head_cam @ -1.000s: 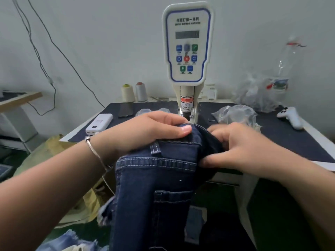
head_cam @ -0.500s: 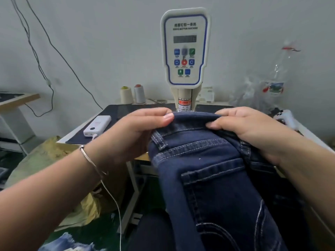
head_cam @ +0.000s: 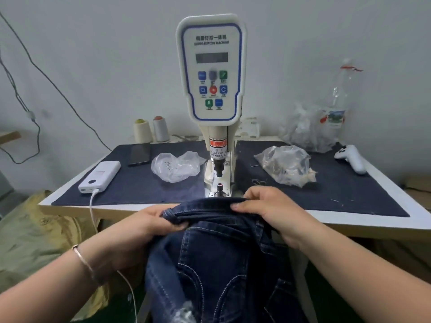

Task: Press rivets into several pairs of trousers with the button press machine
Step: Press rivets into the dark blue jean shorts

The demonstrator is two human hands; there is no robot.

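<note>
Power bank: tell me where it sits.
In the head view, the white power bank lies on the table's left edge, left of the phone, cable plugged in.

Dark-blue trousers (head_cam: 217, 259) hang bunched just before the white button press machine (head_cam: 211, 73).

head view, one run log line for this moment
step: lining up waistband | left hand: grips jeans waistband | right hand: grips waistband | press machine: die uncovered, jeans just short of it
</note>
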